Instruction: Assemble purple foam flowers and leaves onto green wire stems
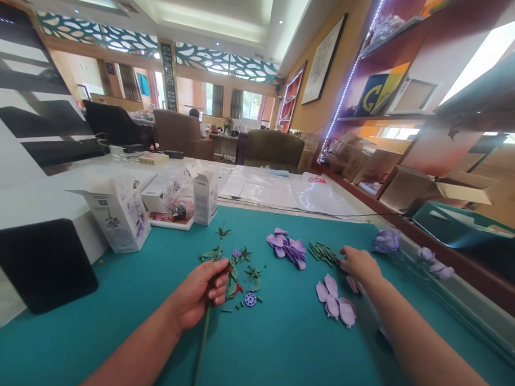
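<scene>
My left hand is closed round a long green flower stem, which rises to a leafy tip above the fist. Beside that fist lie green leaf pieces, purple spoked discs and a small red piece. My right hand is at the right end of a heap of short green sticks, fingers slightly apart; whether they touch a stick is unclear. Pale purple petals lie below it, some partly hidden by the hand. A stack of darker purple petals sits left of the sticks.
An opened white box and a smaller box stand at the left, with a bagged item on a tray between them. A black panel is at far left. Purple flowers lie along the right edge of the green mat.
</scene>
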Demonstrator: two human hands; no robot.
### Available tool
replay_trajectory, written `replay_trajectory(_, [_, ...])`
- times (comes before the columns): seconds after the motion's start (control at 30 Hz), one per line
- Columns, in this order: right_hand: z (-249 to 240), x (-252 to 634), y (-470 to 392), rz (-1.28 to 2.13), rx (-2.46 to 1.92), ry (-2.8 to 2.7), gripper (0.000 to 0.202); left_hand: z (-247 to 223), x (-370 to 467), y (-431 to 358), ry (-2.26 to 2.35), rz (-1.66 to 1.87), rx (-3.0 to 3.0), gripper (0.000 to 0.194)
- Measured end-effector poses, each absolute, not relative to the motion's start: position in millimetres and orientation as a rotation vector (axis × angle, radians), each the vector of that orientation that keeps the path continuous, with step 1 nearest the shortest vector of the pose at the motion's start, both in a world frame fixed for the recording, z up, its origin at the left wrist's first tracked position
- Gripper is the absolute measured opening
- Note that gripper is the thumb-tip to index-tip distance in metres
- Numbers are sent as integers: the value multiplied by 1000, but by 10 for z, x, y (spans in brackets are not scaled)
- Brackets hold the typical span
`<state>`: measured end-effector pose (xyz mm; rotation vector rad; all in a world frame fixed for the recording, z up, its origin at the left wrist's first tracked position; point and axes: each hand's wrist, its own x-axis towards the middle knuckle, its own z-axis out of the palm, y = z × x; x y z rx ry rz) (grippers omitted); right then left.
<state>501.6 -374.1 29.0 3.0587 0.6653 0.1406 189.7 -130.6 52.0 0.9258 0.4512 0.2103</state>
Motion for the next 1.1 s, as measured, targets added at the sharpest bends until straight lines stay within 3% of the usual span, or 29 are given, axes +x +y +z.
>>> replay_trajectory(0.27, [175,4957,-3698,171,2984,646,30,534,1889,-1299,472,208,916,27])
replay_trajectory(0.57, [554,4626,-3372,223,3262,1025,26,524,1866,-1315,441,164,862,25])
replay_trajectory(0.67, [712,4166,-3041,-305,3719,1630,28,512,1853,-1301,427,140,822,25])
replay_trajectory(0.73, [797,3801,-2823,-747,3754,1921,29,501,1846,-1284,407,131,800,26])
replay_trajectory(0.83, [850,3356,-2575,-1074,3673,2293,27,489,1839,-1257,381,125,785,25])
replay_trajectory(0.93, [794,3156,-2455,-1287,3562,2468,29,487,1838,-1238,377,125,781,22])
replay_trajectory(1.1, [631,3164,-2437,-1216,3626,2383,30,495,1844,-1241,390,134,770,19])
